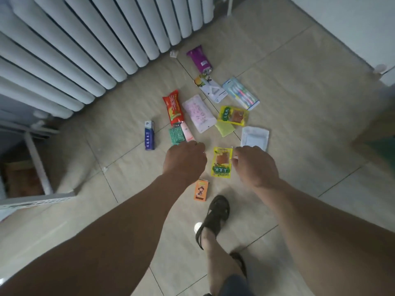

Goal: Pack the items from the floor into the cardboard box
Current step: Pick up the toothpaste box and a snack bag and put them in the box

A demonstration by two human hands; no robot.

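Note:
Several items lie scattered on the tiled floor: a purple pouch point(199, 59), a toothbrush pack point(240, 92), a red snack bag point(173, 107), a pink-white packet point(198, 113), a blue toothpaste box point(149, 135), a green packet point(176, 135), a white pouch point(254, 137), two yellow snack packets point(233, 115) point(222, 162) and a small orange box point(201, 190). My left hand point(184, 159) hovers over the green packet's near end, fingers loosely curled down, holding nothing. My right hand point(254, 165) hangs beside the nearer yellow packet's right edge, empty. A brown cardboard box point(373, 133) shows partly at the right edge.
A white radiator point(96, 45) runs along the far left wall. A white rack point(40, 167) stands at the left. My sandalled foot point(214, 216) stands just behind the orange box. A white wall point(352, 22) closes the far right.

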